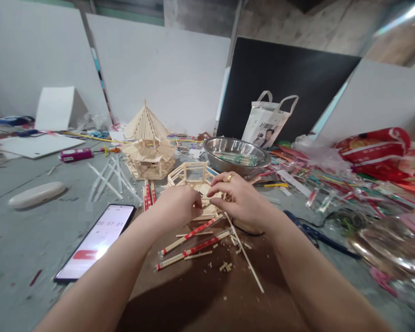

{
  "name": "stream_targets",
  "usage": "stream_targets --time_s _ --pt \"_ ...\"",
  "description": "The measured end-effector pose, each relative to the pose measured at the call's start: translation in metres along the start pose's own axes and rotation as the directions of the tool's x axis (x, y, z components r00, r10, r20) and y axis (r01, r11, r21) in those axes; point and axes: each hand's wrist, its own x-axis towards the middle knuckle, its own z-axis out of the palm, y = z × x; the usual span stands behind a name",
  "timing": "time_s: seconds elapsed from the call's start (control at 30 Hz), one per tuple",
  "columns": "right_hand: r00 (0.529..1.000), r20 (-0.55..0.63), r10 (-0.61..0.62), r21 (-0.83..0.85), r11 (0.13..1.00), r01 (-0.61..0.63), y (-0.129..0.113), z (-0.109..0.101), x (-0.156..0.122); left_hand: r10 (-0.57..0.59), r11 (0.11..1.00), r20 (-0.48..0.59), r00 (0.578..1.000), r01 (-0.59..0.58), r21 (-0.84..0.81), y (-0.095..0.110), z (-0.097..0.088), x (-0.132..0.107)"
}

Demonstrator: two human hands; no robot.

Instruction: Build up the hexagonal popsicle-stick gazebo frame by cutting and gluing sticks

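Observation:
My left hand (180,205) is at the near left side of a many-sided wooden stick frame (185,171). Its fingers are curled in a pinch, and what lies between them is hidden. My right hand (240,200), with a ring on one finger, reaches over the frame's right side; its fingers are bent but apart, close to the sticks. Part of the frame is covered by both hands. Just in front lie chopsticks in red-printed wrappers (207,243), a long thin loose stick (247,258) and short cut stick pieces (225,266) on a brown board (180,304).
Behind stands a stick pavilion (148,159) with a pointed roof. A steel bowl (221,162) holds green-wrapped sticks, beside a white bag (263,122). A lit phone (97,240) and clear sticks (115,177) lie left; a dark cable-like tool (320,240) and plastic scraps lie right.

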Motion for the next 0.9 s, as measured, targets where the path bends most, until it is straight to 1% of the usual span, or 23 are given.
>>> stream_targets --time_s 0.1,0.17,0.27,0.37,0.5,0.63,0.8,0.9 --pt "0.993 0.107 -0.059 -0.127 0.989 0.072 -0.008 0.001 0.005 0.009 0.997 0.007 1.0 -0.01 0.073 0.002 0.001 0.0" --pt "0.985 0.155 -0.077 -0.194 0.975 0.106 -0.011 0.005 0.008 0.005 0.994 0.014 1.0 -0.007 0.109 0.003 0.002 0.0" --pt "0.978 0.191 -0.089 -0.266 0.954 0.139 -0.011 0.011 0.009 0.002 0.996 0.02 1.0 -0.003 0.093 0.005 0.004 0.001" --pt "0.976 0.19 -0.106 -0.311 0.936 0.163 -0.009 0.014 0.007 0.006 0.999 0.011 1.0 -0.006 0.054 0.005 0.007 0.001" --pt "0.973 0.189 -0.13 -0.337 0.923 0.189 -0.006 0.015 0.006 0.033 0.999 -0.015 0.999 -0.032 0.008 0.004 0.011 0.002" --pt "0.969 0.202 -0.14 -0.314 0.928 0.2 -0.005 0.015 0.006 0.045 0.999 -0.035 0.998 -0.044 0.021 0.002 0.014 0.002" --pt "0.966 0.21 -0.151 -0.317 0.924 0.214 -0.006 0.017 0.007 0.05 0.998 -0.033 0.998 -0.049 0.034 0.002 0.017 0.002" --pt "0.963 0.209 -0.172 -0.306 0.923 0.231 -0.007 0.017 0.006 0.052 0.998 -0.023 0.998 -0.052 0.032 0.002 0.014 0.001"
